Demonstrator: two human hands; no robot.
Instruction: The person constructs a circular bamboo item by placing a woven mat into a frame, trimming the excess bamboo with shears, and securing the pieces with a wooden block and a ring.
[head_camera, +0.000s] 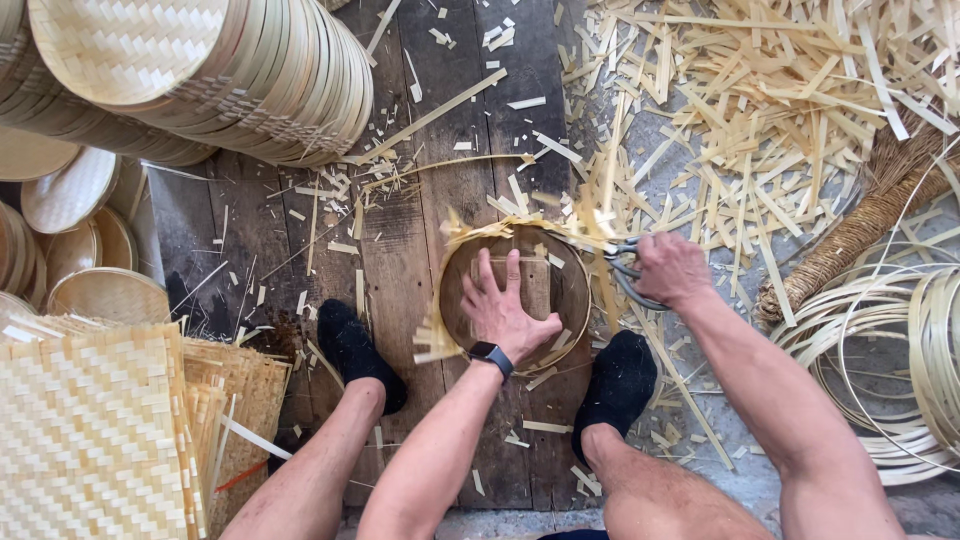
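Basket sits on the dark, rough floor planks between two black-socked feet, a round woven bamboo thing with a thin hoop rim and ragged strip ends sticking out past the edge. Left hand is spread flat inside it, fingers wide, pressing down and gripping nothing; there's a dark watch on that wrist. Right hand has its grip closed around the handles of metal scissors, blades at the basket's right rim among the loose ends. Pale flat offcuts are heaped up top right, coiled bamboo hoops on the right, a stack of finished round trays top left, and flat herringbone mats bottom left.
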